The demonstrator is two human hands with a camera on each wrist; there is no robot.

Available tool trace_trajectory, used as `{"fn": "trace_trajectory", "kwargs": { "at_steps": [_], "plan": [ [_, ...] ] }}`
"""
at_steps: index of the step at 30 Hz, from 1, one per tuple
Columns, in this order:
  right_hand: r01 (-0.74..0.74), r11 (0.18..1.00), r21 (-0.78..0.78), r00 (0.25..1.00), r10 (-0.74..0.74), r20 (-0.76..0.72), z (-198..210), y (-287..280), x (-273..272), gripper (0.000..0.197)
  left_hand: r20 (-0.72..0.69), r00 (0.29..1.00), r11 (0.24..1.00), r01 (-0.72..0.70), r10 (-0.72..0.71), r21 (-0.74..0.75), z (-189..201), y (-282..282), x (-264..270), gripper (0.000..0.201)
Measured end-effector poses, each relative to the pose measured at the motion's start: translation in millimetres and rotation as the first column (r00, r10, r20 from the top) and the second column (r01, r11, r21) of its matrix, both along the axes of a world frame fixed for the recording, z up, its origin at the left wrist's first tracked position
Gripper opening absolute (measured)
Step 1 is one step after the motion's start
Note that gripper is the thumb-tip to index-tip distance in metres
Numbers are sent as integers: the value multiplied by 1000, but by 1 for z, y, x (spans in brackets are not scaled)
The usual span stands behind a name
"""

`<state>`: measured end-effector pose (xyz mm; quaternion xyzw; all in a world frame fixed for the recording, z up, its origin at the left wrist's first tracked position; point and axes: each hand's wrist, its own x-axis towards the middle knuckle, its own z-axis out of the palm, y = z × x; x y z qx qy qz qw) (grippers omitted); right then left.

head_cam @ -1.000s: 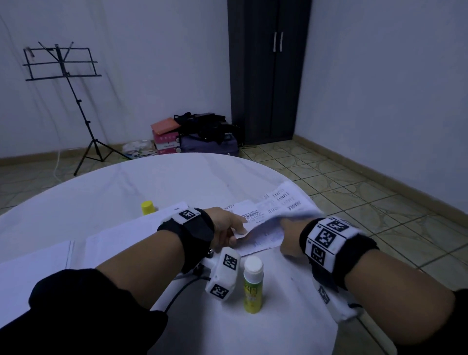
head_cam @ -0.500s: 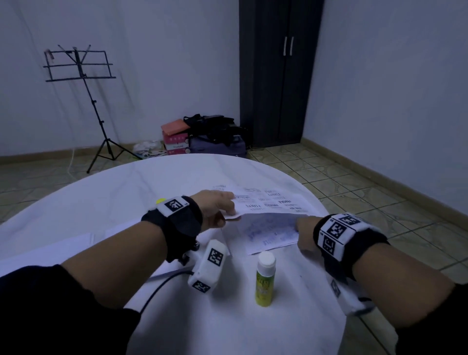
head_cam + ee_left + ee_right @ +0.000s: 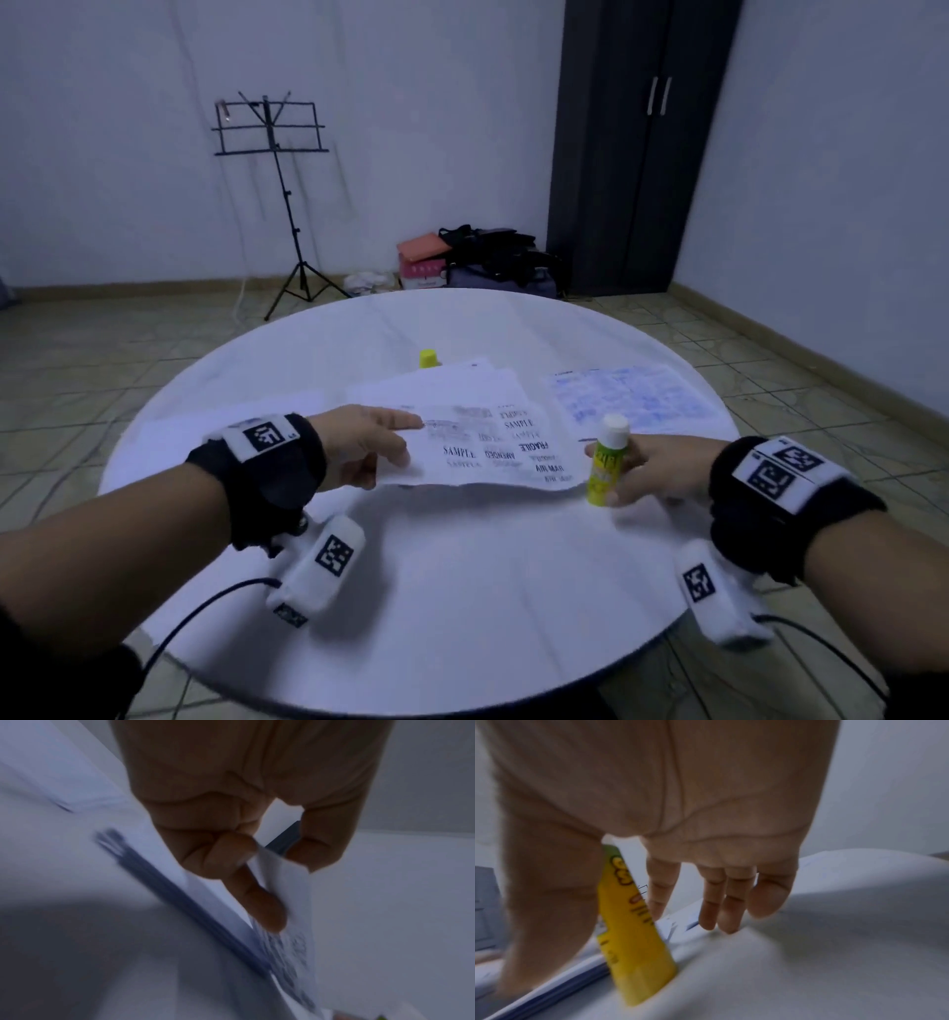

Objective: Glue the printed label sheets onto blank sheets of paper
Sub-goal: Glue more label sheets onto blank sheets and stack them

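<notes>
My left hand [image 3: 408,442] pinches the left edge of a printed label sheet [image 3: 493,452] and holds it just above the round white table [image 3: 462,591]. The left wrist view shows the thumb and curled fingers of that hand [image 3: 267,854] pinching the sheet's corner [image 3: 285,882]. My right hand [image 3: 608,475] holds the yellow glue stick [image 3: 606,462] with its white cap on, at the sheet's right edge. In the right wrist view the stick [image 3: 634,933] sits between thumb and index finger, its base on the table. Blank sheets [image 3: 452,385] lie behind.
A second printed sheet [image 3: 631,401] lies face down at the far right of the table. A yellow cap [image 3: 428,358] pokes up behind the blank sheets. On the floor beyond stand a music stand [image 3: 272,154], bags [image 3: 493,257] and a dark wardrobe [image 3: 642,144].
My right hand has let go of the papers and taken hold of the glue stick, which stood free before. My left hand has carried the label sheet leftward, off the other printed sheet.
</notes>
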<state>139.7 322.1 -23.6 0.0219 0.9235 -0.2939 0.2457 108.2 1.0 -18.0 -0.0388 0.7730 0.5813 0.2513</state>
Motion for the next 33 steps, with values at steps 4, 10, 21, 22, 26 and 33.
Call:
{"fn": "trace_trajectory", "kwargs": {
  "at_steps": [4,10,21,22,26,33],
  "plan": [
    [55,998,25,998,-54,-45,-1,-7,11,46,-3,991,949,128,-134,-287,-8,-15,34,71],
    [162,987,23,976,-157,-149,6,-30,22,19,-76,949,781,205,-307,-590,-3,-19,58,55],
    [70,989,-133,921,-116,-373,28,-116,24,29,-46,863,273,109,-504,-956,-15,-21,85,69],
    [47,989,-138,909,-99,-405,30,-127,23,30,-34,849,247,115,-527,-962,-18,-21,86,66],
    [-42,994,-99,892,-7,-452,30,-172,14,18,9,839,261,180,-544,-948,-21,-23,91,58],
    [-91,995,29,892,94,-442,19,-234,-3,36,40,766,188,209,-642,-960,-21,-25,86,60]
  ]
}}
